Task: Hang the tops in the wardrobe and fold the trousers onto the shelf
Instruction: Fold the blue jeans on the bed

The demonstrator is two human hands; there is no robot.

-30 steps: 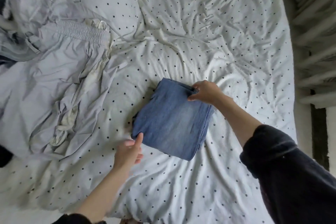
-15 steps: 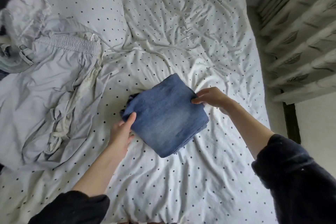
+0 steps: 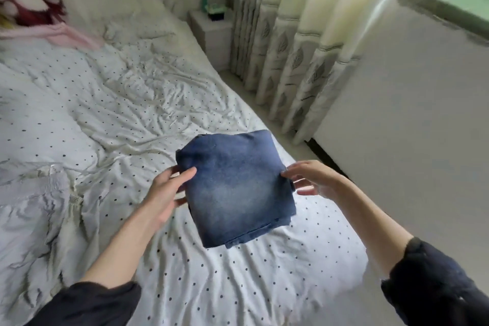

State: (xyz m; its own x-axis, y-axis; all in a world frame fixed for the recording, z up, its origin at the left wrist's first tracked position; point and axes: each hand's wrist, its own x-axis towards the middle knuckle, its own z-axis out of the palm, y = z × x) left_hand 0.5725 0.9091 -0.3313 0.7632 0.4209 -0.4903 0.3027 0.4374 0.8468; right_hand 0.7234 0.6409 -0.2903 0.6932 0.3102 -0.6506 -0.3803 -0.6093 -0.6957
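Observation:
A folded pair of blue jeans (image 3: 238, 190) hangs in the air above the right side of the bed (image 3: 132, 114), carried between both hands. My left hand (image 3: 165, 192) holds its left edge, thumb on top and fingers underneath. My right hand (image 3: 313, 180) holds the right edge the same way, thumb tip on the denim and fingers spread below. Pale grey trousers (image 3: 34, 193) lie crumpled on the bed at the left. A pink garment (image 3: 66, 34) lies near the head of the bed.
The bed has a white dotted cover. A white nightstand (image 3: 211, 32) stands past the bed's far corner, with pale curtains (image 3: 291, 47) beside it. A plain white panel (image 3: 397, 114) fills the right side. A narrow strip of floor (image 3: 267, 111) runs between bed and curtains.
The folded jeans have come up off the bed cover, held between both hands. The view has swung up and to the right, bringing the curtains and nightstand into sight.

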